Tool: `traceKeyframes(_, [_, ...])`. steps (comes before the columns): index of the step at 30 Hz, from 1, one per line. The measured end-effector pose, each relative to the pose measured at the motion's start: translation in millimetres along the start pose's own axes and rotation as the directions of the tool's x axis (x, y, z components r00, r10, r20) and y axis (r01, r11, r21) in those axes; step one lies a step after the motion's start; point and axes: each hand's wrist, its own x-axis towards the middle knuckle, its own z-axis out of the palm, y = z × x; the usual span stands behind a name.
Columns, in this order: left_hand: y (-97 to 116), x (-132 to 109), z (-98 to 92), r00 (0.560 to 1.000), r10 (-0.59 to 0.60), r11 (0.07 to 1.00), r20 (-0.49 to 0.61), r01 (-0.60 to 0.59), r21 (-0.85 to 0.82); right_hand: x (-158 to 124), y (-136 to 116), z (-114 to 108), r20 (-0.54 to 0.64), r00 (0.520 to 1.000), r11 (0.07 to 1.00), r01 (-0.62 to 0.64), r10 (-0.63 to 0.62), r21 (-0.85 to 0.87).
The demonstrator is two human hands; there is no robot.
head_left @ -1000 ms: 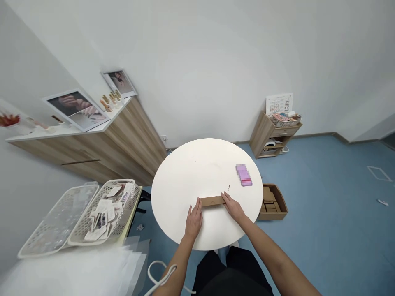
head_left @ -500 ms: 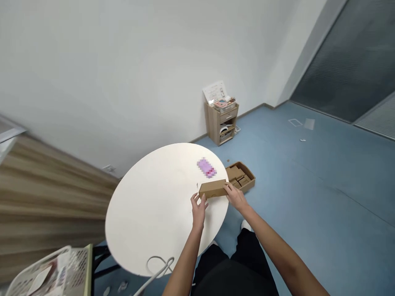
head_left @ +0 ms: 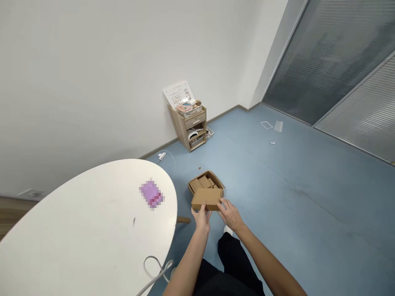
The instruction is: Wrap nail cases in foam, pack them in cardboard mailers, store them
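Both my hands hold a small kraft cardboard box (head_left: 206,199) by its near edge and right end. My left hand (head_left: 201,218) grips it from below and my right hand (head_left: 230,214) presses on its right end. Directly beyond and beneath it lies an open cardboard carton (head_left: 205,179) on the floor, with several similar small boxes packed inside. The held box covers the carton's near part. To my left stands a round white table (head_left: 92,226), with a pixelated pink object (head_left: 151,194) lying on it.
A wooden bedside cabinet (head_left: 188,127) with papers and a basket stands against the far wall. A white cable and plug (head_left: 162,156) lie on the floor by the wall. Another white cable (head_left: 154,267) hangs at the table's near edge. Blue flooring spreads to the right.
My view has swung right. The box has moved from above the table's edge to over the carton on the floor, still in both hands.
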Motion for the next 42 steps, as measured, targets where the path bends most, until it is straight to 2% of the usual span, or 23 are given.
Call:
traceKeyframes(2, [-13.5, 18.0, 19.5, 0.999, 0.041, 0.998, -0.004, -0.041, 0.039, 0.2, 35.7, -5.5, 0.063, 0.998, 0.995, 0.016, -0.022, 0.098])
traceKeyframes(3, [-17.8, 26.9, 26.3, 0.999, 0.043, 0.997, 0.006, -0.043, 0.061, 2.2, 53.0, -6.2, 0.078, 0.997, 0.988, -0.018, 0.006, 0.155])
traceKeyframes(5, [-22.5, 44.3, 35.6, 1.0, 0.005, 0.994, 0.026, -0.008, 0.106, 11.0, 85.9, -1.7, 0.104, 0.983, 0.95, -0.174, 0.151, 0.259])
traceKeyframes(6, [-23.7, 53.1, 38.8, 0.999, -0.023, 0.992, 0.035, 0.019, 0.129, 17.5, 101.3, 4.2, 0.139, 0.958, 0.911, -0.281, 0.25, 0.301])
traceKeyframes(8, [-26.0, 72.9, 43.5, 0.996, -0.073, 0.983, 0.046, 0.064, 0.17, 33.0, 129.1, 23.5, 0.287, 0.87, 0.795, -0.486, 0.401, 0.363])
traceKeyframes(10, [-30.6, 97.5, 47.2, 0.993, -0.097, 0.976, 0.065, 0.082, 0.201, 48.7, 152.8, 51.6, 0.496, 0.752, 0.637, -0.646, 0.434, 0.421])
traceKeyframes(12, [-38.8, 128.6, 49.9, 0.99, -0.103, 0.972, 0.094, 0.08, 0.221, 62.2, 173.1, 86.6, 0.665, 0.645, 0.431, -0.758, 0.376, 0.49])
traceKeyframes(13, [-44.4, 146.7, 50.8, 0.99, -0.095, 0.971, 0.104, 0.069, 0.229, 67.8, 182.3, 106.2, 0.716, 0.609, 0.324, -0.792, 0.342, 0.518])
traceKeyframes(15, [-59.3, 186.8, 50.8, 0.996, -0.032, 0.961, 0.084, 0.007, 0.277, 77.8, 199.9, 149.4, 0.751, 0.573, 0.152, -0.817, 0.328, 0.557])
traceKeyframes(17, [-79.8, 230.6, 47.7, 0.992, 0.116, 0.903, 0.044, -0.124, 0.411, 87.2, 217.1, 198.1, 0.72, 0.568, 0.088, -0.805, 0.398, 0.586])
traceKeyframes(19, [-106.2, 275.9, 40.8, 0.948, 0.309, 0.749, 0.077, -0.293, 0.594, 97.5, 234.0, 252.7, 0.648, 0.582, 0.134, -0.786, 0.492, 0.604])
traceKeyframes(21, [-136.4, 320.9, 30.8, 0.87, 0.437, 0.523, 0.229, -0.453, 0.722, 108.7, 249.9, 311.3, 0.558, 0.623, 0.259, -0.761, 0.549, 0.595])
traceKeyframes(23, [-166.2, 364.7, 19.5, 0.793, 0.467, 0.299, 0.392, -0.559, 0.773, 120.0, 263.5, 370.5, 0.475, 0.672, 0.399, -0.73, 0.568, 0.555])
traceKeyframes(25, [-191.7, 406.6, 9.4, 0.743, 0.452, 0.126, 0.493, -0.6, 0.79, 130.5, 273.7, 425.8, 0.419, 0.705, 0.499, -0.705, 0.572, 0.505])
traceKeyframes(27, [-210.8, 445.4, 2.1, 0.718, 0.449, 0.026, 0.532, -0.605, 0.796, 139.5, 280.3, 473.3, 0.405, 0.72, 0.548, -0.692, 0.563, 0.47])
traceKeyframes(29, [-223.9, 479.7, -2.3, 0.706, 0.456, -0.022, 0.542, -0.6, 0.8, 146.0, 284.3, 510.6, 0.413, 0.73, 0.571, -0.684, 0.545, 0.455])
traceKeyframes(31, [-232.7, 507.7, -4.5, 0.706, 0.457, -0.057, 0.542, -0.585, 0.809, 149.7, 287.2, 537.0, 0.405, 0.745, 0.601, -0.667, 0.53, 0.441])
traceKeyframes(34, [-241.8, 535.6, -6.3, 0.7, 0.474, -0.066, 0.534, -0.576, 0.815, 151.3, 291.3, 558.6, 0.321, 0.81, 0.716, -0.585, 0.491, 0.381])
traceKeyframes(36, [-246.3, 545.6, -7.8, 0.7, 0.496, -0.023, 0.513, -0.58, 0.814, 151.6, 293.3, 565.1, 0.233, 0.872, 0.806, -0.488, 0.431, 0.334])
traceKeyframes(39, [-251.7, 552.8, -11.7, 0.693, 0.518, 0.023, 0.501, -0.597, 0.802, 152.5, 294.1, 570.8, 0.109, 0.957, 0.896, -0.29, 0.268, 0.337])
traceKeyframes(42, [-255.1, 555.9, -14.8, 0.68, 0.518, -0.037, 0.519, -0.589, 0.808, 154.5, 293.4, 575.7, 0.061, 0.989, 0.928, -0.146, 0.133, 0.342])
